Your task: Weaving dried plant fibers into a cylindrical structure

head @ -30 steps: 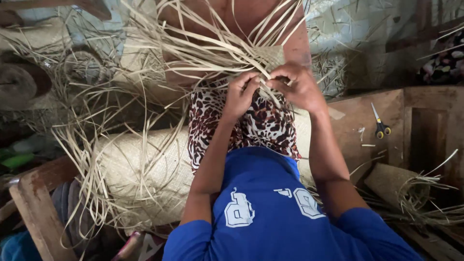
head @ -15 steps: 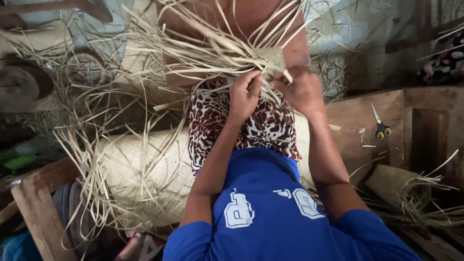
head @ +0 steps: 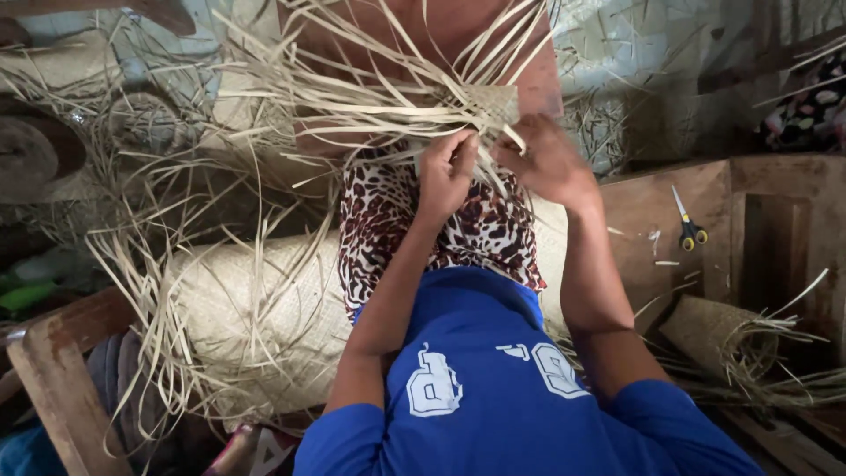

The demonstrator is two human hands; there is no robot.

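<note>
Pale tan straw strips (head: 352,106), woven-check patch (head: 493,104). Blue shirt (head: 511,388) with white letters. Leopard-print cloth (head: 388,229), brown-black on cream. Beige woven mat roll (head: 256,326). Scissors (head: 687,231), yellow-blue handles. Brown wood box (head: 652,211).

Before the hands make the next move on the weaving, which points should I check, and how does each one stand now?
1. Left hand grips strips: ok, fingers are closed around a few pale strips.
2. Right hand on the work: ok, it rests at the woven patch, though the hand is blurred.
3. Woven patch flat and tight: cannot tell, it is small and partly covered.
4. Loose strips untangled: not ok, they fan out and cross to the left.
5. Scissors at hand: ok, they lie on the wooden board to the right.
6. Rolled mat out of the way: ok, it lies below the hands, across the lap.
</note>
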